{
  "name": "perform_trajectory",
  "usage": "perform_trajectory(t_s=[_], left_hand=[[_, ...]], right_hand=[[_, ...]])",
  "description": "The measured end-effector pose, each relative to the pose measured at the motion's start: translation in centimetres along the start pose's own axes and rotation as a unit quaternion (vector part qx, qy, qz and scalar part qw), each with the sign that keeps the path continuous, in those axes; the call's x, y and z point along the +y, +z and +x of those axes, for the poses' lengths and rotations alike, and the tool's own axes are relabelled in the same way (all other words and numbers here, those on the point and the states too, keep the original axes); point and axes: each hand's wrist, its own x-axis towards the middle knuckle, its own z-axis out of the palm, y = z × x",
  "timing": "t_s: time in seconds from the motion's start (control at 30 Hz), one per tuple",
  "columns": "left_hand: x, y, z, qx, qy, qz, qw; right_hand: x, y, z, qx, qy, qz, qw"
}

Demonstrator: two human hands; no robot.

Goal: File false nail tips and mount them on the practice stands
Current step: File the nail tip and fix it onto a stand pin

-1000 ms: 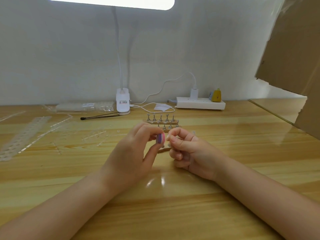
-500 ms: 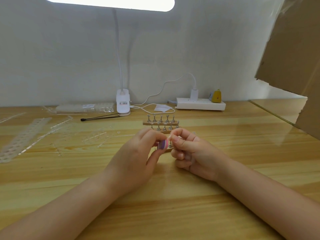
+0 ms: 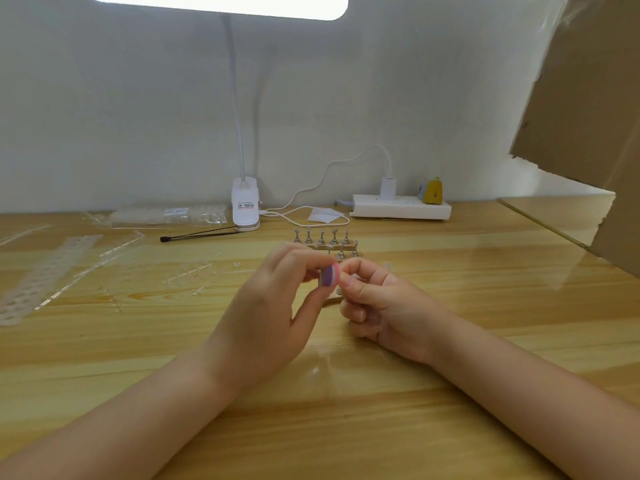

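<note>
- Pinched between the thumb and curled fingers of the left hand (image 3: 266, 306) is a small nail file block (image 3: 329, 276), striped purple and pink, held just above the wooden table (image 3: 346, 410).
- Only the block's end face shows toward the camera, so its long axis seems to run away from the viewer, though most of it is hidden by the fingers.
- Right hand (image 3: 377, 303) sits just beside the block, thumb and forefinger closed tightly together against the block's pink edge; a false nail tip may be in that pinch, but it is too small and clear to make out, so which way it points cannot be told.
- Just beyond the two hands stands the practice stand (image 3: 325, 242), a wooden bar set crosswise with a row of small metal holders upright on it; more holders show in front of it, partly hidden by the fingers.
- Farther back and to the left of the grip is the white clip base of a desk lamp (image 3: 245, 206); it carries a label with print too small to read.
- A black brush (image 3: 197, 235) lies in front of that base.
- Clear plastic strips (image 3: 45, 271) lie well to the left of the hands.
- Behind and to the right, a white power strip (image 3: 401, 206) lies against the wall.
</note>
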Motion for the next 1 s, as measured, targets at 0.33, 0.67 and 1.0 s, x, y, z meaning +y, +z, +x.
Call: perform_trajectory(t_s=[0.33,0.67,1.0], left_hand=[[-0.6,-0.6,0.0,-0.046,-0.150,0.144,0.977],[-0.1,-0.3,0.1,-0.067,-0.134,0.102,0.983],[0.6,0.1,0.0,-0.021,-0.140,0.051,0.989]], right_hand=[[-0.1,0.1,0.1,0.035,0.024,0.027,0.999],[-0.1,0.5,0.1,0.012,0.004,-0.018,1.000],[0.0,0.6,-0.1,-0.005,0.005,-0.062,0.998]])
